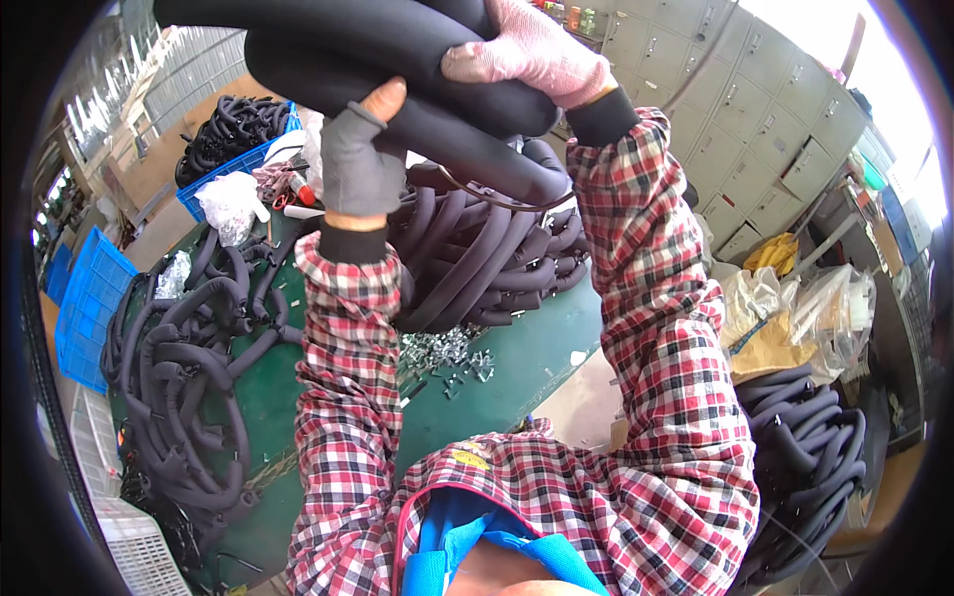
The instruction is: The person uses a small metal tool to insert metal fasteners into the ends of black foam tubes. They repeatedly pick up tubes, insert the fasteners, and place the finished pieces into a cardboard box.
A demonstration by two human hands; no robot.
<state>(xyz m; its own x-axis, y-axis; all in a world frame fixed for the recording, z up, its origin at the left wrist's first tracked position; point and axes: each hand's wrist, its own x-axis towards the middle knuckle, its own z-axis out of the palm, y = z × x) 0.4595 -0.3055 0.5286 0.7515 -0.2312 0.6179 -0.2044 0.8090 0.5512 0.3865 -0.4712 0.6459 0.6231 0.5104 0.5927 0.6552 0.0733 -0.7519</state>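
Observation:
Raised over the table is a bundle of thick black foam tubes (328, 55), looped on itself. My left hand (363, 159), in a grey glove with a bare thumb tip, grips its underside with the thumb up; the other fingers are mostly hidden. My right hand (532, 58), in a pinkish-white glove, is closed on the bundle's right side, its thumb pressed along a tube. Below the bundle, a pile of bent black foam tubes (477, 253) lies on the green table (537, 348). Small metal fittings (447, 356) are scattered in front of that pile.
More black tubes (189, 368) lie tangled at the table's left. A blue crate (189, 199) full of black pieces stands at the far left, near a white plastic bag (232, 207). Black tubes (805, 447) are heaped at the right, below plastic bags (795, 308). Lockers (755, 119) stand behind.

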